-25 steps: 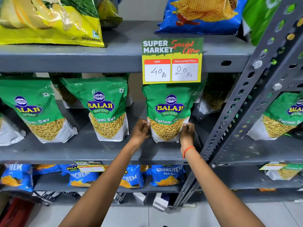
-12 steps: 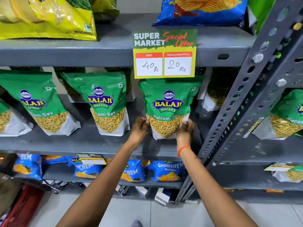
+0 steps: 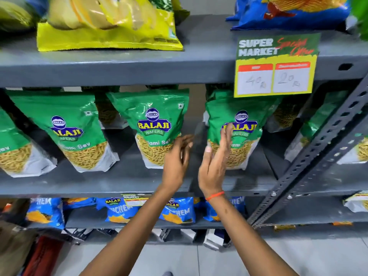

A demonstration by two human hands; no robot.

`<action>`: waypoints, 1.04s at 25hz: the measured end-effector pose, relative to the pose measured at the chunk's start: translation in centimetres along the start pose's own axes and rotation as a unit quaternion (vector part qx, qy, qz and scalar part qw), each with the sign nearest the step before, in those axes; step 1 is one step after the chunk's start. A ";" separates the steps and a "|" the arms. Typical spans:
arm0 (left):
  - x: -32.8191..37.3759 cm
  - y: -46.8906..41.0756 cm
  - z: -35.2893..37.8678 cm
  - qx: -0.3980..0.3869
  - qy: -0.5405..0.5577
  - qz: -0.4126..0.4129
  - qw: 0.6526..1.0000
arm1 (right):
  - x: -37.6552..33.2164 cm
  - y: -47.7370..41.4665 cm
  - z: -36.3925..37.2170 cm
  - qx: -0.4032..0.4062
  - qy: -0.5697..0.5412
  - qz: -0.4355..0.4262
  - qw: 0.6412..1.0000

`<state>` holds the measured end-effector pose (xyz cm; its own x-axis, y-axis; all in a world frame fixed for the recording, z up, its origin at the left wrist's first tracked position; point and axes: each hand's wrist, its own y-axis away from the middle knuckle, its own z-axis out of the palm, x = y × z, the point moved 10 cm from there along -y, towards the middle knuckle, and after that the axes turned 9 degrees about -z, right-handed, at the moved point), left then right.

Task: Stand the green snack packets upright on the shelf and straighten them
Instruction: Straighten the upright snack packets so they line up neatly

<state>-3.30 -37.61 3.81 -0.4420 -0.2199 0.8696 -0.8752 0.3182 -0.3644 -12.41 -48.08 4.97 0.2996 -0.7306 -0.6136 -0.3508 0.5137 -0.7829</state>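
Several green Balaji snack packets stand in a row on the grey middle shelf (image 3: pixel 99 182). The right packet (image 3: pixel 245 116) stands upright under the price sign. The middle packet (image 3: pixel 153 124) leans a little to the right, and a left packet (image 3: pixel 65 124) leans too. My left hand (image 3: pixel 177 158) is open, its fingers in front of the middle packet's lower right corner. My right hand (image 3: pixel 216 158) is open, palm facing left, in front of the right packet's lower left. Neither hand grips anything. More green packets stand behind the front row, partly hidden.
A yellow price sign (image 3: pixel 274 66) hangs from the upper shelf edge. Yellow (image 3: pixel 107 26) and blue (image 3: pixel 290 10) chip bags lie on the top shelf. Blue packets (image 3: pixel 177 212) fill the lower shelf. A perforated grey upright (image 3: pixel 318 148) slants at the right.
Both hands have let go of the right packet and moved left with fingers spread. The view has swung left, so the shelf contents sit further right in the picture.
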 end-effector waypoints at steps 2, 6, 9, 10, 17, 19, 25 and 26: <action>-1.1 -0.2 -4.0 0.041 0.024 0.015 0.999 | -2.2 0.1 3.3 -0.018 0.008 -0.036 0.999; -5.2 -1.0 -11.5 0.116 0.062 -0.027 0.991 | -2.9 0.9 9.2 -0.037 0.004 -0.010 0.999; -9.2 -1.4 -12.6 0.139 0.020 -0.098 0.985 | 0.5 2.1 10.5 -0.072 0.019 0.068 0.995; -11.1 -1.7 -12.6 0.130 0.005 -0.137 0.982 | 1.9 2.8 11.2 -0.091 0.006 0.116 0.989; -17.0 -1.7 -7.5 -0.108 0.126 -0.298 0.940 | 6.3 7.2 13.3 -0.192 -0.139 0.308 0.921; -16.1 -1.3 -7.5 -0.097 0.131 -0.280 0.946 | 6.8 7.0 12.6 -0.177 -0.146 0.300 0.926; -14.2 -2.0 -10.1 0.021 0.184 -0.250 0.950 | 8.2 6.5 11.6 -0.124 -0.153 0.329 0.924; -13.8 -2.6 -10.6 0.041 0.196 -0.246 0.948 | 8.4 5.7 11.3 -0.098 -0.150 0.328 0.928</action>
<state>7.13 -25.62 -3.74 0.1179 0.0415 0.9922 -0.9758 0.1901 0.1080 -1.88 -46.17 -5.78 0.1867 -0.1173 -0.9754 -0.6911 0.6900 -0.2153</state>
